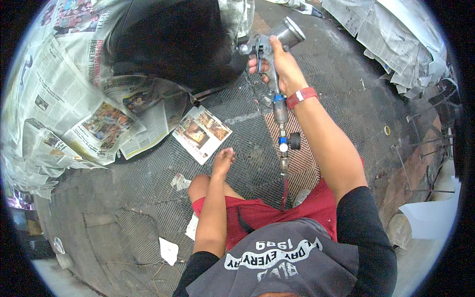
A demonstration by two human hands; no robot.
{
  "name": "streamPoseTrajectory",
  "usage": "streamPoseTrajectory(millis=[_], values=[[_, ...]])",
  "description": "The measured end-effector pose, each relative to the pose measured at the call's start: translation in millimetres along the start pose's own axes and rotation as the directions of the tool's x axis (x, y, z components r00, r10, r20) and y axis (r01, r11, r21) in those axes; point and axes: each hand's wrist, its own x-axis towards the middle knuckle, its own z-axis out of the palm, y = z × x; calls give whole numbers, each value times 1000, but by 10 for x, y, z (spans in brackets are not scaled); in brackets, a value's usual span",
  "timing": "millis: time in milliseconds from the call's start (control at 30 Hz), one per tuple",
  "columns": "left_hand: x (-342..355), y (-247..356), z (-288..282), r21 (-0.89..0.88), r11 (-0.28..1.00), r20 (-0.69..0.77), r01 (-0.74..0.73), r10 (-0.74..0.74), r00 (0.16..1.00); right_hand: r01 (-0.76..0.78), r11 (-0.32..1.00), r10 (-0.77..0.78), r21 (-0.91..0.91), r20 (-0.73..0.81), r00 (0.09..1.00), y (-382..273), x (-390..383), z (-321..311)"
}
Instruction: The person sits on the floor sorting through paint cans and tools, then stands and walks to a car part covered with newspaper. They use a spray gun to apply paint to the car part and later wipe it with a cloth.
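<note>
My right hand (279,64) grips a metal spray gun (269,47) with a round cup on top, its nozzle aimed left at a black car body panel (173,44). A red band circles that wrist. Below the grip hang a blue fitting, a regulator with a black knob (294,141) and a red air hose (285,190) that runs down past my red shorts. My left hand (223,161) hangs loosely, fingers curled and holding nothing, above my left knee over the grated floor.
Newspaper sheets (74,94) mask the car around the black panel at left, and more newspaper (386,34) covers something at upper right. A loose sheet (202,132) and paper scraps (169,250) lie on the metal grate floor (341,74). Thin metal rods stand at the right.
</note>
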Motion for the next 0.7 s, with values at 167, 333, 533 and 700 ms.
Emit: streamPoseTrajectory(millis=[167, 333, 533, 700], values=[[-92, 10, 15, 15, 1000, -12, -10, 10, 1000, -125, 992, 122, -27, -89, 989, 502, 274, -272], [-326, 171, 180, 36, 995, -70, -90, 92, 993, -137, 989, 122, -50, -237, 964, 982, 463, -671], [-1102, 790, 387, 218, 905, -160, -365, 402, 902, 69, 939, -172, -338, -285, 943, 1620, 613, -1319], [-2049, 1263, 557, 569, 780, -309, -260, 496, 812, 290, 678, -391, -675, 2, 921, 1541, 982, -1844]])
